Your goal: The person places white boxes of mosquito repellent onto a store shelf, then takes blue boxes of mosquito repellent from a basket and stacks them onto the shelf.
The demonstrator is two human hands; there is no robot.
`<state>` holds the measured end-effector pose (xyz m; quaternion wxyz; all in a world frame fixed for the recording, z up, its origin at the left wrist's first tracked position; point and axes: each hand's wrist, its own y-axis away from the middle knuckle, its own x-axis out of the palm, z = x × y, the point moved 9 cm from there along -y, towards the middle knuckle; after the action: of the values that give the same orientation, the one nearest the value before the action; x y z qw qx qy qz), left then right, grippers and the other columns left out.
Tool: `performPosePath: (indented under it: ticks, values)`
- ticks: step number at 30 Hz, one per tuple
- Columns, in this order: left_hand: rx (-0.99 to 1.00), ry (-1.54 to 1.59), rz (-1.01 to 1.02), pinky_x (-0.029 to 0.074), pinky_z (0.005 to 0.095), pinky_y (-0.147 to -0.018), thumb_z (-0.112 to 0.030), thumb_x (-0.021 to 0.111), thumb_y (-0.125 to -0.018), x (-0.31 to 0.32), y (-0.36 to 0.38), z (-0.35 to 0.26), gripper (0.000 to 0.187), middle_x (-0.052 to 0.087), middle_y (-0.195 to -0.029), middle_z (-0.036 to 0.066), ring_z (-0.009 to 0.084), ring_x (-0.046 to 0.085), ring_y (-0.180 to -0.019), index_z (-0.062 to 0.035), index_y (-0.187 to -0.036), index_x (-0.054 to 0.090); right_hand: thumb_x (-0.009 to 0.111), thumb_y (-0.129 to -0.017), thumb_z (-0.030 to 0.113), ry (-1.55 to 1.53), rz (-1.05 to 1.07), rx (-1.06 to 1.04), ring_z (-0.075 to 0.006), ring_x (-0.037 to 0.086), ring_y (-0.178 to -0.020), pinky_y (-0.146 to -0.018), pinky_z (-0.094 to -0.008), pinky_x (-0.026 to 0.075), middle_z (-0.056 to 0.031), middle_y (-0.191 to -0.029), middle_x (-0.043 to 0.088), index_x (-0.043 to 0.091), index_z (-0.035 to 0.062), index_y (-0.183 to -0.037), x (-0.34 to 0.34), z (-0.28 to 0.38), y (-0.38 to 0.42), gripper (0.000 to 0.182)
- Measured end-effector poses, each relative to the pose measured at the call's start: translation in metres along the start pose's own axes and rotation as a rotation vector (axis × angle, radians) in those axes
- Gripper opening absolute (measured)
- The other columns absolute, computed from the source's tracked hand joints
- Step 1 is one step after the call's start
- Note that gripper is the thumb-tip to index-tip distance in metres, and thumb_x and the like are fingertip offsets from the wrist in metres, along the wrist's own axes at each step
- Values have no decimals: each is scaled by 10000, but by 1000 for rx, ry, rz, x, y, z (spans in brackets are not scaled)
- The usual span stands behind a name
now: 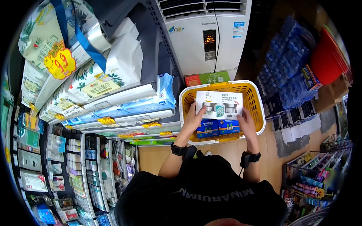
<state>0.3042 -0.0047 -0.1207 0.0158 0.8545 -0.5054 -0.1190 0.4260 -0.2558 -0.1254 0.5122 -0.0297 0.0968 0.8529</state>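
Observation:
Both my hands grip a white box with a yellow smile and pictures of small bottles on its front. My left hand is closed on the box's left end, thumb on the front face. On the opposite end my right hand is closed, with its thumb also in front. The box is held over a yellow basket with a white rim. Inside the basket, below the held box, lie blue boxes with green bottle pictures, partly covered by it.
A white air conditioner stands ahead, with a green carton at its foot. Shelves at left hold tissue packs and blue wipe packs. At right are wrapped blue bottles, red basins and a low rack.

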Motion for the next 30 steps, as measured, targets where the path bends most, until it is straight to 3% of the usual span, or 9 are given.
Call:
performPosePath:
  ticks: [2,3,7,10,15,23,30]
  values:
    - [-7,18,6,400,367,-1114,-435,601,-1015,3,10,-14,710,567,-1414,269,326,547,-1328,65,-1483,412,596,-981,46,-151,-36,-76,-296,571,-1308,-1115,-372,435,-249,-1443,539,419,-79,-1460,-9,14,21,525]
    - [20,18,14,400,367,-1115,-427,606,-1015,4,14,-24,707,568,-1413,267,326,548,-1327,66,-1483,411,563,-976,34,-185,-61,-62,-280,529,-1354,-1149,-375,388,-209,-1464,534,465,-53,-1445,-12,23,33,487]
    - [99,35,77,398,372,-1120,-390,633,-1010,13,30,-51,707,554,-1429,269,326,545,-1330,63,-1495,392,577,-988,65,-128,-170,-87,-267,523,-1347,-1150,-392,387,-167,-1429,566,482,-22,-1450,-27,49,79,480]
    - [141,50,147,397,375,-1124,-359,640,-1014,22,42,-64,694,542,-1436,273,325,541,-1333,57,-1504,377,587,-997,50,-75,-246,-102,-270,514,-1353,-1089,-405,469,-174,-1392,567,463,-6,-1455,-38,55,111,477]
    - [218,-11,263,409,383,-1113,-339,648,-1019,26,68,-94,640,558,-1403,270,316,545,-1317,51,-1467,409,580,-1004,60,-86,-419,-120,-282,494,-1385,-1105,-426,463,-180,-1432,548,459,-17,-1454,-35,72,173,473]
    - [282,59,527,445,390,-1066,-257,670,-1013,16,116,-111,537,591,-1337,217,274,580,-1228,34,-1403,443,579,-1002,64,-83,-707,-90,-288,502,-1383,-1105,-429,458,-193,-1439,549,452,-21,-1471,9,87,282,493]
    - [294,130,754,494,356,-1010,-159,643,-1026,-36,179,-98,442,588,-1329,183,209,591,-1189,24,-1379,449,594,-999,71,-87,-925,-54,-280,512,-1377,-1075,-406,470,-198,-1437,553,454,-11,-1471,101,93,387,499]
